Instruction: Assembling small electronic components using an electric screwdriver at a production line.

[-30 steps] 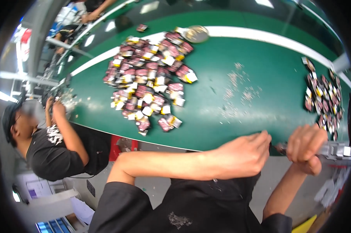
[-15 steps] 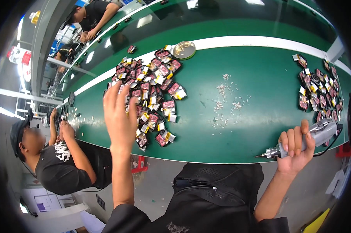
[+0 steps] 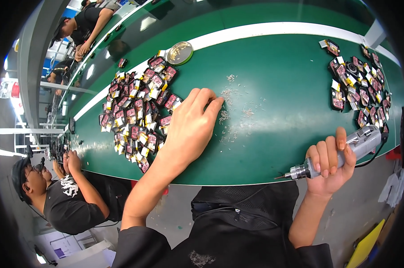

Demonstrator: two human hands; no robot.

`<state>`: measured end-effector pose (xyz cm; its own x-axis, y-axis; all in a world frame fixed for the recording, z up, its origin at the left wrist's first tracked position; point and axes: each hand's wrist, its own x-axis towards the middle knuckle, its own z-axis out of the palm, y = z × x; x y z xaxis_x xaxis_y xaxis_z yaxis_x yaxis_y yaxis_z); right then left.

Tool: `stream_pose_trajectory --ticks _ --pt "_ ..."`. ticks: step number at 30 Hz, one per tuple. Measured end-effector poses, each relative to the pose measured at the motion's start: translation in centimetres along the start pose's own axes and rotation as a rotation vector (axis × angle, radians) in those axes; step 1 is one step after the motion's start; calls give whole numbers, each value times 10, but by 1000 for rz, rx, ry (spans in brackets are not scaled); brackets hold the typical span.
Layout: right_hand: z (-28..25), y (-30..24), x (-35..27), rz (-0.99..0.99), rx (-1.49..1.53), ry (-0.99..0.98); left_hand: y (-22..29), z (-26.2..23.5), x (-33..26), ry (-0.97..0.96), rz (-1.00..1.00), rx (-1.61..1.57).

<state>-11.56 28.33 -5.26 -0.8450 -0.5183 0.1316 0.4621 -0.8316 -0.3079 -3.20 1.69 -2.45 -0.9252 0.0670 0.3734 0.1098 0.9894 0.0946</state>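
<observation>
My left hand (image 3: 194, 123) reaches over the green bench, its thumb and forefinger pinched at the edge of a scatter of tiny silver screws (image 3: 249, 113). Whether a screw sits between those fingertips is too small to make out. Just left of this hand lies a heap of small black-cased devices (image 3: 135, 111) with reddish circuit boards and silver battery pouches with yellow tape. In my right hand (image 3: 329, 163), near the front edge, is a grey electric screwdriver (image 3: 363, 140), its bit pointing left.
A second heap of similar devices (image 3: 360, 85) lies at the far right. A round shallow dish (image 3: 179, 52) stands by the white rail (image 3: 255, 30). One co-worker (image 3: 72, 196) sits at the left; another person (image 3: 83, 27) works across the line.
My left hand has moved right, from above the left heap to the screws, and its fingers have closed to a pinch. My right hand still holds the screwdriver; the whole view has shifted.
</observation>
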Motion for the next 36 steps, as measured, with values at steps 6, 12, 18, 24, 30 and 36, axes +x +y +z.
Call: stream_pose_trajectory --ticks 6,12,18,24,30,36 --pt "-2 -1 -1 17 -7 -11 1 -7 9 -85 136 134" --pt "-1 -1 -4 -3 5 -21 3 -10 10 -95 138 62" --pt "4 2 -1 -87 -31 21 55 -11 -30 119 -257 -713" --pt "49 9 -2 -164 82 -39 94 -6 -47 109 -375 -1284" --pt "69 19 -4 -185 114 -24 106 -1 -53 151 -483 -1898" --pt "65 26 -5 -172 97 -7 113 -1 -55 147 -454 -1802"
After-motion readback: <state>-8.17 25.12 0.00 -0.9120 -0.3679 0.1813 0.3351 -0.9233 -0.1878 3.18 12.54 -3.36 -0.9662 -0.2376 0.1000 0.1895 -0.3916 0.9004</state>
